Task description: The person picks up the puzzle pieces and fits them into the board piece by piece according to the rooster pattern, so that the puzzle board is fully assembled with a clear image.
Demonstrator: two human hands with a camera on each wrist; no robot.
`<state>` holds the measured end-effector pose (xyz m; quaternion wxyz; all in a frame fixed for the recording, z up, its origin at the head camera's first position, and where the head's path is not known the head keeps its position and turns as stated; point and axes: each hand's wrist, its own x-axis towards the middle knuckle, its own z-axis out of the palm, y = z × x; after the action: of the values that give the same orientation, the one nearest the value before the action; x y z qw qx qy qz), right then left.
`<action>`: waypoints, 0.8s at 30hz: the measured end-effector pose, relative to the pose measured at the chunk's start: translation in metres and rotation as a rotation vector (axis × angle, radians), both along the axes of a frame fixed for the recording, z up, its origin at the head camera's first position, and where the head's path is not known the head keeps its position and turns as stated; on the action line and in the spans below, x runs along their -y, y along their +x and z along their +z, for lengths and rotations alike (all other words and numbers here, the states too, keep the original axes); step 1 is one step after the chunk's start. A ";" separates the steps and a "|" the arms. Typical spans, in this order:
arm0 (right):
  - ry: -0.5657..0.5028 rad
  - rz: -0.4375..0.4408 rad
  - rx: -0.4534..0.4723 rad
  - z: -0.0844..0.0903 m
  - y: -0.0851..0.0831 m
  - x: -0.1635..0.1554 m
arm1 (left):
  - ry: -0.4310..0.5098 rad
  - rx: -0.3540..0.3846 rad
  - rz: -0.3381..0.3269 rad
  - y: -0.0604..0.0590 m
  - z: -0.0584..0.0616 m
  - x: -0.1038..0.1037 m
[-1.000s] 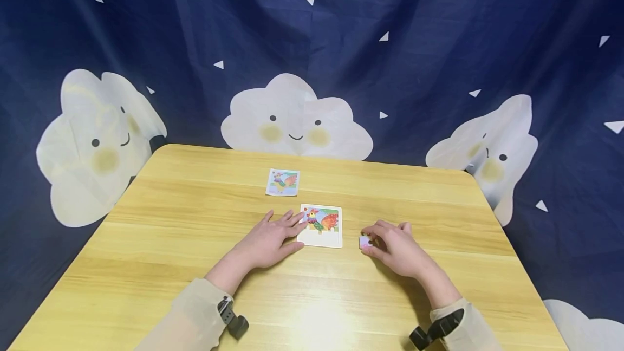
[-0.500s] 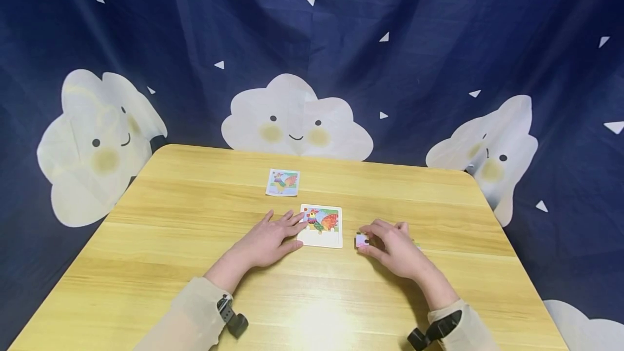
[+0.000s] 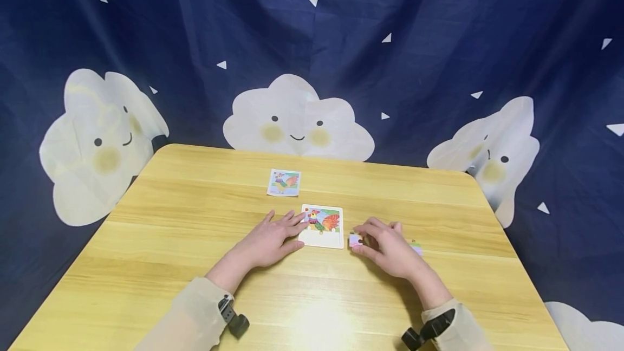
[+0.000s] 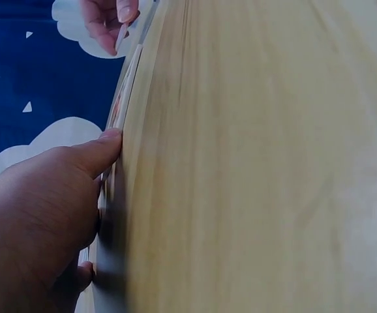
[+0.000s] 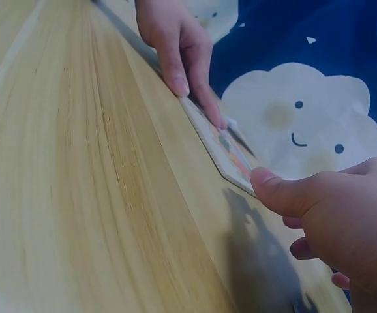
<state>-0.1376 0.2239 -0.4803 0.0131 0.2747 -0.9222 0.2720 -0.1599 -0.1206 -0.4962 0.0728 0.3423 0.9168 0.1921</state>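
Puzzle pc [image 3: 355, 240] in R hand [image 3: 390, 247] grip

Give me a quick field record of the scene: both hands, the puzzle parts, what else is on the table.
left hand: flat on the table, fingers resting on the left edge of the puzzle board
right hand: pinches a small puzzle piece just right of the board
board state: rooster picture fills the top; lower part white
spare piece: lies by the right hand
reference card: lies beyond the board
surface: wooden table
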 end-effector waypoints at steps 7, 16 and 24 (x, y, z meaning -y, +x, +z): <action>-0.018 0.020 0.009 0.002 -0.002 0.011 | 0.004 -0.005 0.002 0.001 0.000 -0.001; -0.026 0.058 -0.015 0.001 -0.006 0.028 | -0.002 -0.004 -0.002 0.000 -0.001 -0.001; -0.029 0.068 -0.015 0.001 -0.006 0.042 | -0.010 -0.015 0.005 -0.001 -0.002 -0.001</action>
<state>-0.1438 0.1816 -0.4797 0.0147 0.3077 -0.9081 0.2836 -0.1604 -0.1195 -0.4987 0.0671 0.3411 0.9191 0.1853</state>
